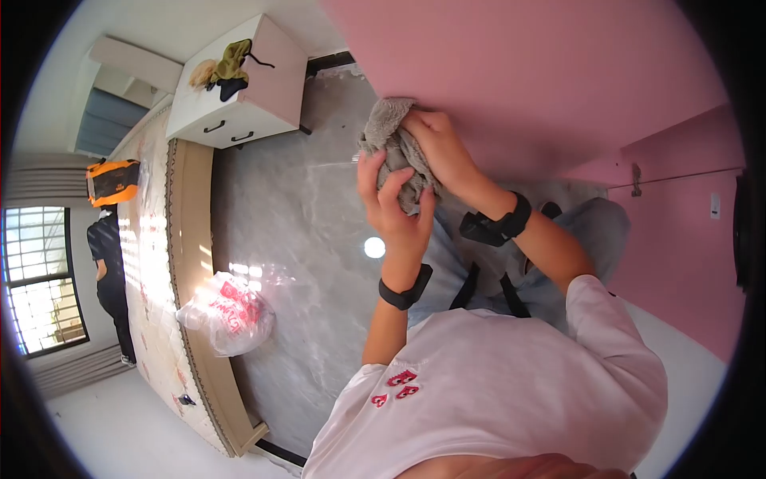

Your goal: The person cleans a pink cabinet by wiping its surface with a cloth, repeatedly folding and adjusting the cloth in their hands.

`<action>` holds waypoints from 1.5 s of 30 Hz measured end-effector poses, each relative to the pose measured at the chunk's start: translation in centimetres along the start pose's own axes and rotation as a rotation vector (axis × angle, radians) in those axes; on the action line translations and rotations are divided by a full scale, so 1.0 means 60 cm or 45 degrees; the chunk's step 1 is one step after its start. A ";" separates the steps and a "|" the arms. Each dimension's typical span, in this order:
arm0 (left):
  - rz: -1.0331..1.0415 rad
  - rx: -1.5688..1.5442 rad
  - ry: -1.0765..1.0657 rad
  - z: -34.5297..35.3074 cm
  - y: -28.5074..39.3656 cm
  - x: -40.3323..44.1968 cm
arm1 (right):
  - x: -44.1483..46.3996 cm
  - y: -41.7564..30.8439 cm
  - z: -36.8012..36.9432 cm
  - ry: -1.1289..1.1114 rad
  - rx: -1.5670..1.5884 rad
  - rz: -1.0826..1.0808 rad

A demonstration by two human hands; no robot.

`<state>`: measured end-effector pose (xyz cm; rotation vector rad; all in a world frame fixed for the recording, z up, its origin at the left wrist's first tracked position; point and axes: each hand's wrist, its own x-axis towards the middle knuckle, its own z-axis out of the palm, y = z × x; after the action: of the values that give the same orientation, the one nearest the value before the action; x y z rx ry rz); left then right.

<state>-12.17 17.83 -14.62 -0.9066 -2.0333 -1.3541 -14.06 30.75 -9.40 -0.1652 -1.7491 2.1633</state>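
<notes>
A crumpled grey cloth (pixel 388 121) is bunched up between my two hands, close to the edge of a pink panel (pixel 511 72). My left hand (pixel 396 195) grips the cloth from the near left side with its fingers curled over it. On the right side of the cloth, my right hand (pixel 437 148) is closed on it, and its fingertips are partly hidden in the folds. Both wrists wear black bands.
At the left stands a bed (pixel 152 319) with an orange-black bag (pixel 113 182) on it; a person in dark clothes (pixel 112 271) is beyond. A plastic bag (pixel 239 319) sits on the grey floor (pixel 295 255) beside the bed. A white cabinet (pixel 267 88) holds cloth items.
</notes>
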 end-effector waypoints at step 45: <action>0.460 -0.542 -0.349 0.259 0.179 0.133 | -0.064 -0.184 -0.314 0.699 -0.299 -0.333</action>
<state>-9.91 37.18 -8.12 -1.6378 -1.6700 -1.5420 -2.50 48.76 -3.61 -0.5054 -1.5838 1.5358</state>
